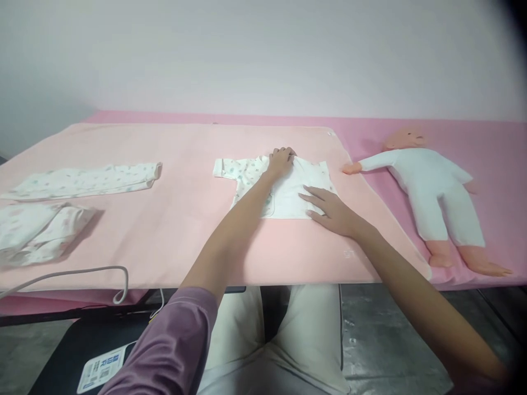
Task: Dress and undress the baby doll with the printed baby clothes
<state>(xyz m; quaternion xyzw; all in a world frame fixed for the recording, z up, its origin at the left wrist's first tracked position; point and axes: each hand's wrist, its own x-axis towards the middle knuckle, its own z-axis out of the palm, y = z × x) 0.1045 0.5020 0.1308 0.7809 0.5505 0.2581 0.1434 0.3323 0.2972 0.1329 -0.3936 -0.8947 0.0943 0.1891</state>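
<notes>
A small white baby shirt [290,203] with a pale dotted print lies spread on the pink mat in front of me, its left sleeve stretched out sideways. At the neckline, the fingers of my left hand [281,162] are bent and closed on the cloth; the fingertips are partly hidden. My left forearm crosses over the printed left half of the shirt. Lower down on the right side, my right hand [331,210] rests flat on the plain white panel with its fingers spread.
A baby doll [432,186] in a white suit lies at the right on the pink table cover [502,164]. Folded dotted pants [90,180] and a folded garment [45,233] lie at the left of the mat [185,241]. A grey cable [82,271] runs along the near left edge.
</notes>
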